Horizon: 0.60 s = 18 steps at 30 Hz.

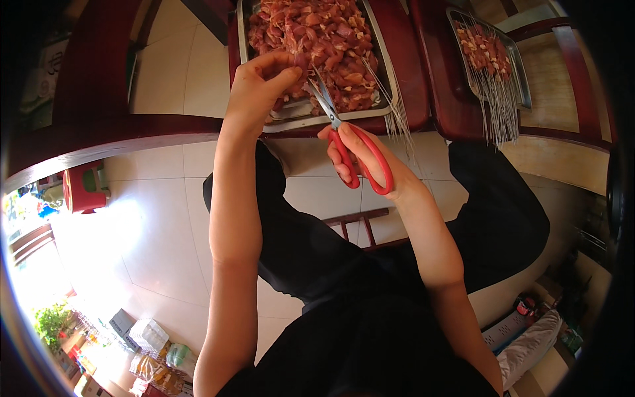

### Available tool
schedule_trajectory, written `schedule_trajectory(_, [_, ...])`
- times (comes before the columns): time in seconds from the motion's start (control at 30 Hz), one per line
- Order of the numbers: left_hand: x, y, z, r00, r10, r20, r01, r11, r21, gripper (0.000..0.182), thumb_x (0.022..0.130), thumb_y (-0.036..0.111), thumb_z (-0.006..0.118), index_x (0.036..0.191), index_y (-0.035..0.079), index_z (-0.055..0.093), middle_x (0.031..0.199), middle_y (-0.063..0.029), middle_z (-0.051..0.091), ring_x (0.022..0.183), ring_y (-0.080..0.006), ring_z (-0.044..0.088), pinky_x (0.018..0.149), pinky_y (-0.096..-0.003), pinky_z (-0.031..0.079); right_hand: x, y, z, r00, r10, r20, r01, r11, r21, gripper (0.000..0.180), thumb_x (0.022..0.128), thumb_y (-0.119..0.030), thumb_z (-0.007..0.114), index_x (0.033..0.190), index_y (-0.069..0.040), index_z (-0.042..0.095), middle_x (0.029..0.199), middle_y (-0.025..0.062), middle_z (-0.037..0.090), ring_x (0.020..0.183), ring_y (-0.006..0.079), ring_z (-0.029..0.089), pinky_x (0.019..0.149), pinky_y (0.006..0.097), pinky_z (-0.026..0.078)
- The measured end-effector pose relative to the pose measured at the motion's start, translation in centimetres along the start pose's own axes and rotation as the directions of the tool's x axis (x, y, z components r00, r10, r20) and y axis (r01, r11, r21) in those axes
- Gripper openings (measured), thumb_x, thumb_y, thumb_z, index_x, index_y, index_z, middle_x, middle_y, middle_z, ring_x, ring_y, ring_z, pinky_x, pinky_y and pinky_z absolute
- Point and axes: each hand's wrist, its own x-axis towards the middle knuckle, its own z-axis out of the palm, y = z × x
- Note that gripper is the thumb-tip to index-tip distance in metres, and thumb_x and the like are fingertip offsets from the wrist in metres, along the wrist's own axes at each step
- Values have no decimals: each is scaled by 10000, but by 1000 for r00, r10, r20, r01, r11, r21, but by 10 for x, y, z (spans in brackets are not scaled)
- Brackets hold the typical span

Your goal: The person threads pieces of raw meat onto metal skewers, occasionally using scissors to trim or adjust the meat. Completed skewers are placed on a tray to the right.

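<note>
My right hand (349, 149) grips scissors (331, 112) by their red handles, and the metal blades stand apart, pointing up over a metal tray (325, 120). Heaped in that tray are many pieces of raw meat (317, 34). Near the blade tips, my left hand (260, 84) pinches a small piece of meat (300, 62) between thumb and fingertips. Whether the blades touch that piece cannot be made out. Thin metal skewers (397, 116) lean across the tray's right side, their ends hanging past its near rim.
A second metal tray (521, 84) on the right holds meat-loaded skewers (483, 54), bare ends overhanging the dark red seat (446, 119). Another dark red wooden surface (407, 74) bears the large tray. A red stool (84, 188) and packaged goods (154, 367) are at the left.
</note>
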Motion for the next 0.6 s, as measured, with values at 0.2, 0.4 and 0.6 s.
schedule_trajectory(0.2, [-5,7,3,996,-67,59,68,998,-12,222,840,152,686,1017,21,655,820,-26,670,664,-85,601,573,-221,437,12,-2,3,997,-54,-49,52,998,-40,532,1002,-509,390,1177,-17,490,720,-14,456,584,65,434,501,226,345])
schedule_trajectory(0.4, [-7,-1,12,987,-82,139,114,964,-239,178,850,96,652,1004,6,650,857,-37,659,707,-103,606,634,-229,486,15,-7,14,981,-106,-160,109,994,10,489,965,-540,464,992,-53,499,654,-26,438,537,52,419,470,203,343])
schedule_trajectory(0.6, [-4,0,3,968,-178,174,227,921,-316,271,869,67,605,1114,-48,603,921,-86,658,798,-164,642,703,-270,535,12,-18,0,994,19,-105,9,965,261,642,918,-650,450,1010,-19,522,650,-3,479,516,103,477,462,266,402])
